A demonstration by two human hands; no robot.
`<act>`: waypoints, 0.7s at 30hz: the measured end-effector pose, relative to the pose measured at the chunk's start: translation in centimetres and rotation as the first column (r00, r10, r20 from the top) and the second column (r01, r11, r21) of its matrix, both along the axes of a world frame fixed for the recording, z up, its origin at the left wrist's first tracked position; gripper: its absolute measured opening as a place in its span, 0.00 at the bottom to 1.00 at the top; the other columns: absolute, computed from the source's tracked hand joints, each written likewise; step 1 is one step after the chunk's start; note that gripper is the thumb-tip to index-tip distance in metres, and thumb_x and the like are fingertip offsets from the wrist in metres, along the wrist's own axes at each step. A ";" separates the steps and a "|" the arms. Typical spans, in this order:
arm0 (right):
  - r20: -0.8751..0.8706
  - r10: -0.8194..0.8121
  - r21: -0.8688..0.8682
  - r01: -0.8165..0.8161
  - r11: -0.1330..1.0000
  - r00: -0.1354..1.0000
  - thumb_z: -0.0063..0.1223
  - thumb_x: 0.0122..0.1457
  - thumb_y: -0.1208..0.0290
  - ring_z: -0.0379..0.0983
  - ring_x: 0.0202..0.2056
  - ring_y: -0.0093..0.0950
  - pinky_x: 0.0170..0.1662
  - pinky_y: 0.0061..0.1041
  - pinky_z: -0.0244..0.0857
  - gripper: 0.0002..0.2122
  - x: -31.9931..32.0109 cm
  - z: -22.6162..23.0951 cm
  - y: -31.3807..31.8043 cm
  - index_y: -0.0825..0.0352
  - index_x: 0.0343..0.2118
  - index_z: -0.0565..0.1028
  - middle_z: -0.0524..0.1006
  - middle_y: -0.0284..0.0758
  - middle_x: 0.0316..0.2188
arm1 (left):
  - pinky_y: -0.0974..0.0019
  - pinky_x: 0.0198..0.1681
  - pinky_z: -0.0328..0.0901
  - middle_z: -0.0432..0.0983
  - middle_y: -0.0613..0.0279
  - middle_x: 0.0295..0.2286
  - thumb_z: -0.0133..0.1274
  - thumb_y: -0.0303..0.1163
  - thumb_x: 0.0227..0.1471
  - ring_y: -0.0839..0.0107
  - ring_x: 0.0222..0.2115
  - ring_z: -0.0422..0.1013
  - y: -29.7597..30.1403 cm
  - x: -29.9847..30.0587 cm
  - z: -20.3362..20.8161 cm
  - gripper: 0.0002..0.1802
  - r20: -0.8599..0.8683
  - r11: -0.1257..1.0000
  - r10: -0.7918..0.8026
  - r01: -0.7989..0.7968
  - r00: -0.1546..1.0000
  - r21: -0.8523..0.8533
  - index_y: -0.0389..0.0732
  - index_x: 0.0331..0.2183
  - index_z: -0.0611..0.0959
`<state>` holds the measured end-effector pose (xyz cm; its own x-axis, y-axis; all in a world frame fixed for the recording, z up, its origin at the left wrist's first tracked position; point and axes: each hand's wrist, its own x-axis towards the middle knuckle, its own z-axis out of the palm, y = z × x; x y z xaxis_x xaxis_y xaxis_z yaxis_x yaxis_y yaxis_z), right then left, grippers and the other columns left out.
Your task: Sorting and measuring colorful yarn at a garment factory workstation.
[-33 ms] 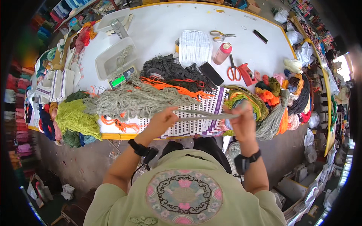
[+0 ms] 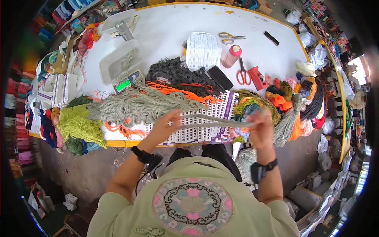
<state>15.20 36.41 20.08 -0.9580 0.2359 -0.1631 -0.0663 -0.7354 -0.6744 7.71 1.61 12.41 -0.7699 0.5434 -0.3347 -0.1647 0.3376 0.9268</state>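
Observation:
A thin grey skein of yarn (image 2: 215,124) is stretched as a loop between my hands over the table's near edge. My left hand (image 2: 166,126) has its fingers bent round the loop's left end. At the other end my right hand (image 2: 261,127) is closed on the yarn, its fingers somewhat blurred. Beneath the loop lie white cards with rows of punched holes (image 2: 188,136) and a purple band. A big heap of loose grey yarn (image 2: 138,104) spreads just beyond my left hand. Beside my right hand are olive and multicoloured skeins (image 2: 248,104).
Orange yarn (image 2: 183,93) and dark grey yarn (image 2: 169,71) lie farther back, near a phone (image 2: 220,78). Beyond are red-handled scissors (image 2: 244,76), a red tape dispenser (image 2: 258,79), a pink-capped bottle (image 2: 231,57), a scale (image 2: 123,85) and a plastic tub (image 2: 114,65). Lime yarn (image 2: 81,124) hangs over the left edge.
My right hand has moved a little to the right and slightly toward me. The two sides of the yarn loop stand farther apart. My left hand has shifted slightly left.

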 end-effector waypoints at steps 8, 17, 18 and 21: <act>-0.096 -0.806 0.589 0.686 0.427 0.584 0.38 0.49 0.80 0.55 0.18 0.19 0.22 0.21 0.52 0.07 4.6 6.4 23.6 0.60 0.19 0.62 0.61 0.27 0.16 | 0.81 0.18 0.54 0.77 0.66 0.25 0.53 0.33 0.55 0.86 0.18 0.62 -8.0 -3.2 0.8 0.12 0.062 0.734 0.677 -0.679 0.733 0.022 0.43 0.42 0.79; 0.313 0.047 0.947 -0.315 0.058 0.949 0.44 0.62 0.65 0.75 0.30 0.37 0.34 0.34 0.68 0.11 -8.2 -12.0 8.4 0.66 0.42 0.71 0.76 0.41 0.26 | 0.77 0.18 0.55 0.77 0.69 0.30 0.56 0.38 0.52 0.81 0.22 0.70 13.2 -4.5 -6.4 0.12 0.547 0.948 0.258 -0.317 0.797 0.015 0.41 0.36 0.81; 0.371 0.127 0.917 -0.384 0.106 0.920 0.44 0.62 0.64 0.75 0.29 0.40 0.33 0.38 0.67 0.11 -9.1 -12.7 6.6 0.65 0.41 0.71 0.76 0.42 0.25 | 0.77 0.18 0.55 0.77 0.69 0.30 0.56 0.38 0.52 0.81 0.22 0.70 14.9 -4.9 -7.3 0.12 0.551 0.949 0.258 -0.314 0.793 0.007 0.41 0.36 0.81; 0.439 0.266 0.879 -0.472 0.072 0.858 0.44 0.63 0.61 0.75 0.29 0.46 0.32 0.43 0.66 0.10 -10.9 -16.4 3.8 0.61 0.39 0.71 0.76 0.45 0.24 | 0.74 0.19 0.61 0.78 0.65 0.27 0.56 0.36 0.49 0.74 0.25 0.75 18.3 -5.4 -9.5 0.13 0.555 0.937 0.344 -0.314 0.757 -0.153 0.36 0.34 0.82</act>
